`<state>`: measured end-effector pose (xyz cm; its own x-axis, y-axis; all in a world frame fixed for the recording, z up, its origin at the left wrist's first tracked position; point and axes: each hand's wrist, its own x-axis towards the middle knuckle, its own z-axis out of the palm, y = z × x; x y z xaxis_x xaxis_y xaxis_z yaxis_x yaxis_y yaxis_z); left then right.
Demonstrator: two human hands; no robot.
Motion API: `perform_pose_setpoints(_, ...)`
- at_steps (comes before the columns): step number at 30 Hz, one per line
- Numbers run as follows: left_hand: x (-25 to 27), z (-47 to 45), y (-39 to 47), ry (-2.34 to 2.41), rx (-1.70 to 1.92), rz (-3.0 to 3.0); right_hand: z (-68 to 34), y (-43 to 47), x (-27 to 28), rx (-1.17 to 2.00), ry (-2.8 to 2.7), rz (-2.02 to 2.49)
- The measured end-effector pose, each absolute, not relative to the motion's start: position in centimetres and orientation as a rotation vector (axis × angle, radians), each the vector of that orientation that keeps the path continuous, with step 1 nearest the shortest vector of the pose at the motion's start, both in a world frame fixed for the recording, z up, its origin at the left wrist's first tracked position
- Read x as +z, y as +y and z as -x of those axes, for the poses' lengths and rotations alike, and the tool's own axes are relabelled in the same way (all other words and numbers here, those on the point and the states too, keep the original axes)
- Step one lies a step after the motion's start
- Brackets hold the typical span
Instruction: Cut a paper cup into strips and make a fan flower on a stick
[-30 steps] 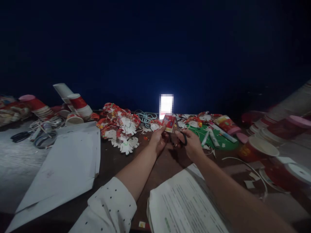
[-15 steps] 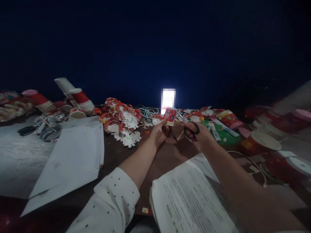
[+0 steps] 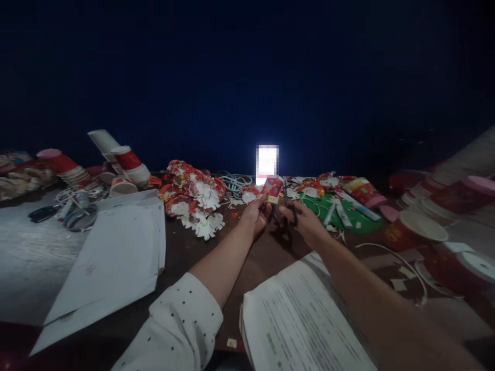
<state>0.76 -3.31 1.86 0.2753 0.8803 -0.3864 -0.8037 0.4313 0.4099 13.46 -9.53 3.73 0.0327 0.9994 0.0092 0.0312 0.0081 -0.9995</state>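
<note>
My left hand (image 3: 257, 212) is closed on a small red printed piece of paper cup (image 3: 274, 188), held up over the brown table. In my right hand (image 3: 303, 216) is a pair of dark-handled scissors (image 3: 291, 212), close to the right side of the red piece. Whether the blades touch it I cannot tell. Behind the red piece glows a bright screen (image 3: 266, 159), partly covered by it. A heap of red and white cut-paper flowers (image 3: 201, 190) lies left of my left hand.
White sheets (image 3: 116, 247) lie at the left and a printed booklet (image 3: 294, 319) in front of me. Stacked paper cups (image 3: 129, 162) stand at the far left, more cups (image 3: 421, 226) at the right. Glue tubes (image 3: 343, 214) rest on a green sheet (image 3: 365, 220). Blue cord (image 3: 234, 181) lies behind.
My right hand has moved left and slightly down with the scissors, nearer the red piece. The red piece has turned in my left hand and shows its printed side differently.
</note>
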Motion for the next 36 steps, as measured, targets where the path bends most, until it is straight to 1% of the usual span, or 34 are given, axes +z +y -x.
perform_pose_setpoints(11, 2.1, -1.0, -3.2, 0.599, 1.23, -0.055, -13.1, -9.4, 2.3, 1.068, -1.217, 1.2)
perform_pose_setpoints(19, 1.8, -1.0, -3.4, 0.576, 1.216, -0.132, -11.8, -10.0, 1.8, 1.134, -1.041, 1.22)
perform_pose_setpoints(25, 1.8, -0.6, -3.3, 0.631, 1.153, -0.165, -10.9, -11.0, 2.3, 1.285, -1.04, 1.196)
perform_pose_setpoints(30, 1.7, -0.6, -2.8, 0.563, 1.202, -0.168, -10.7, -11.2, 2.5, 1.195, -1.092, 1.242)
perform_pose_setpoints(36, 1.3, -0.9, -2.5, 0.61, 1.237, -0.127, -11.4, -10.3, 0.7, 1.032, -1.279, 1.248)
